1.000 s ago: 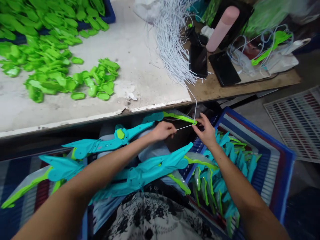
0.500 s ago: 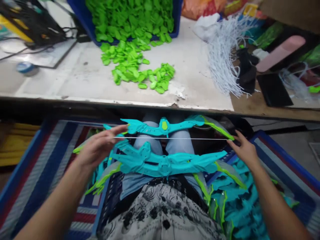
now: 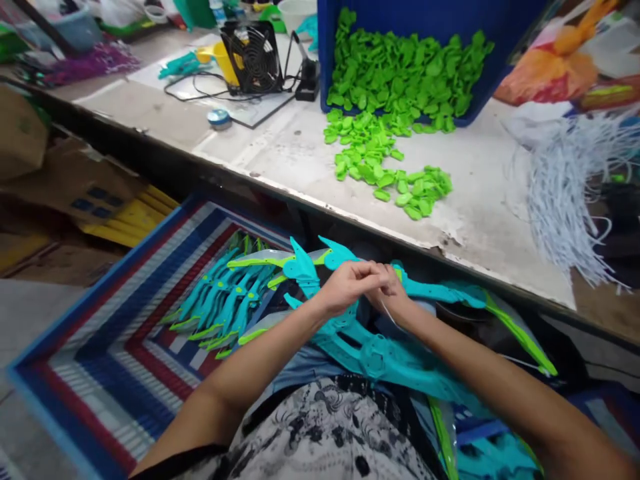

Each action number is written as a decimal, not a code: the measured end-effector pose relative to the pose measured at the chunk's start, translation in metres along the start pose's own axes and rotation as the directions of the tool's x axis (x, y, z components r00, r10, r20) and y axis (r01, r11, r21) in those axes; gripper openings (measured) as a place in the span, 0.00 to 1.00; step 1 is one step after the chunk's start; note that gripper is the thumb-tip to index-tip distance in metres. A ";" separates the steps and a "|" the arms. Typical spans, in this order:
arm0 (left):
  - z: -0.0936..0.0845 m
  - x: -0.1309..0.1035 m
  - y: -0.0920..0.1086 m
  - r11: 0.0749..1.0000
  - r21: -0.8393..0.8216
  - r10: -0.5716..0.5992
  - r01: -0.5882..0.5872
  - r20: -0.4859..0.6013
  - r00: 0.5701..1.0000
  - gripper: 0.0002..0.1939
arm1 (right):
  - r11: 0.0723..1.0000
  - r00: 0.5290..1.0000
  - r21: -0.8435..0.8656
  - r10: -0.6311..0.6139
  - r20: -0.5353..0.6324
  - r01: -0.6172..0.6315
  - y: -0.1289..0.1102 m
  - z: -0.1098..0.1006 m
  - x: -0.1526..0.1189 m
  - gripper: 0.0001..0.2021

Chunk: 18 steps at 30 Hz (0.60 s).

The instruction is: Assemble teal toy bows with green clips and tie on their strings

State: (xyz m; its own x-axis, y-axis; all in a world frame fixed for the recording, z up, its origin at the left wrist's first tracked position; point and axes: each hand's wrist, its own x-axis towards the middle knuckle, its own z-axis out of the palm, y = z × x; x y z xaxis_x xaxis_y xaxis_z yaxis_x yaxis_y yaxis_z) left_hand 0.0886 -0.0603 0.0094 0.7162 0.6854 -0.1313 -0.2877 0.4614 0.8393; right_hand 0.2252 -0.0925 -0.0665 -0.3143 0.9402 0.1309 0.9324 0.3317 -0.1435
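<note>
My left hand (image 3: 347,288) and my right hand (image 3: 390,288) meet above my lap, fingers pinched together. A thin white string (image 3: 389,317) runs down from between them, and its far part shows near the right tip of the upper toy bow. This bow (image 3: 433,290) is turquoise with lime-green limb tips and lies just beyond my hands. The fingers hide part of its middle. Closer to my body, more turquoise bow pieces (image 3: 377,357) lie over my thighs, partly covered by my right forearm.
A striped crate (image 3: 100,333) at left holds rows of bows (image 3: 225,287). On the worktable (image 3: 300,160) lie lime-green pieces (image 3: 420,190) spilling from a blue bin (image 3: 327,53), a fan (image 3: 253,57) and a bundle of white strings (image 3: 565,193). Turquoise parts (image 3: 500,460) lie at lower right.
My hands have come together from opposite ends of the upper bow. The string, earlier stretched straight between them, now hangs from the joined fingers. The view has swung left.
</note>
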 end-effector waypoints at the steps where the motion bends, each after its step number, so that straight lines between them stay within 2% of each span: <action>1: -0.008 -0.001 -0.004 0.999 0.018 -0.031 0.031 -0.044 0.999 0.14 | 0.998 0.999 -0.061 0.032 0.015 -0.031 0.003 0.002 -0.001 0.16; 4: -0.029 -0.012 -0.010 0.992 -0.051 -0.123 0.117 -0.145 0.982 0.16 | 0.974 0.992 -0.212 0.095 0.086 -0.075 0.018 -0.002 -0.004 0.23; 6: -0.035 -0.023 -0.010 0.986 -0.105 -0.144 0.130 -0.144 0.979 0.16 | 0.972 0.989 -0.231 0.071 0.131 -0.039 0.027 -0.005 -0.007 0.26; 8: -0.038 -0.031 -0.010 0.985 -0.097 -0.152 0.142 -0.105 0.983 0.16 | 0.972 0.992 -0.235 0.037 0.121 -0.008 0.030 -0.005 -0.011 0.25; 9: -0.038 -0.034 -0.011 0.988 -0.043 -0.152 0.149 -0.085 0.985 0.16 | 0.969 0.995 -0.245 0.020 0.098 0.004 0.029 -0.005 -0.014 0.25; 11: -0.040 -0.037 -0.015 0.974 0.183 -0.121 0.134 -0.082 0.989 0.15 | 0.965 0.998 -0.260 -0.026 0.051 0.039 0.021 -0.002 -0.023 0.23; 14: -0.048 -0.039 -0.025 0.834 0.537 -0.061 0.124 -0.134 0.989 0.11 | 0.971 0.997 -0.226 -0.068 0.036 0.074 0.010 0.003 -0.032 0.22; 16: -0.055 -0.045 -0.029 0.763 0.618 -0.108 0.190 -0.168 0.980 0.11 | 0.983 1.000 -0.183 0.019 0.025 -0.014 0.011 0.003 -0.032 0.22; 18: -0.061 -0.053 -0.029 0.718 0.643 -0.196 0.268 -0.182 0.963 0.11 | 0.982 0.986 -0.091 0.165 0.011 -0.163 0.021 -0.002 -0.028 0.24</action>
State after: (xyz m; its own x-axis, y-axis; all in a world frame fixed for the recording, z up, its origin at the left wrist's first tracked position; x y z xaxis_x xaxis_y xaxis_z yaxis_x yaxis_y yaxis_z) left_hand 0.0200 -0.0758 -0.0402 0.6307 0.6724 -0.3874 0.3937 0.1528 0.9064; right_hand 0.2535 -0.1122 -0.0714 -0.1586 0.9828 0.0945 0.9835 0.1657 -0.0728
